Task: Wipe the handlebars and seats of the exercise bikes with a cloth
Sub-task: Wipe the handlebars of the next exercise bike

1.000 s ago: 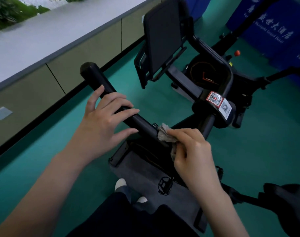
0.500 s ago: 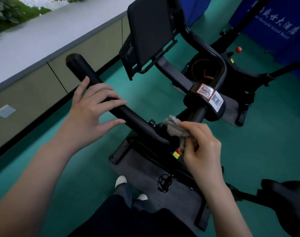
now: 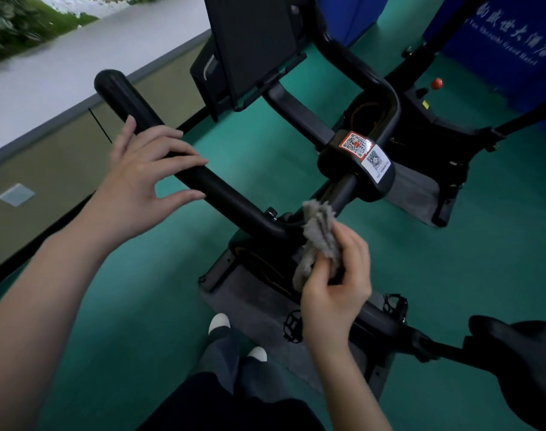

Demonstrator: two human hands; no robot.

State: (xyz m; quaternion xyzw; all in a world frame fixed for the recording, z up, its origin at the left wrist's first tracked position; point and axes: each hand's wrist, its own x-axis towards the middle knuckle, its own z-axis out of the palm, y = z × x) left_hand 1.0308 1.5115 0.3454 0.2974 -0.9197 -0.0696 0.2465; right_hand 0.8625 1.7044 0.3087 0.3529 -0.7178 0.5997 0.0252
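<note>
The exercise bike's black handlebar runs from upper left down to the centre stem. My left hand rests on the left grip with fingers spread, not wrapped around it. My right hand holds a grey cloth, bunched between thumb and fingers. The cloth's top touches the bend where the bar meets the stem, below the block with QR stickers. The black seat shows at the lower right, apart from both hands.
A black screen mount stands above the handlebar. The bike sits on a grey mat on green floor, with a pedal near my feet. A wall runs along the left; a second bike frame and blue banners lie at the upper right.
My right hand with the cloth has slid from the left grip toward the stem and lifted slightly back. My left hand has stayed on the grip with its fingers loosened.
</note>
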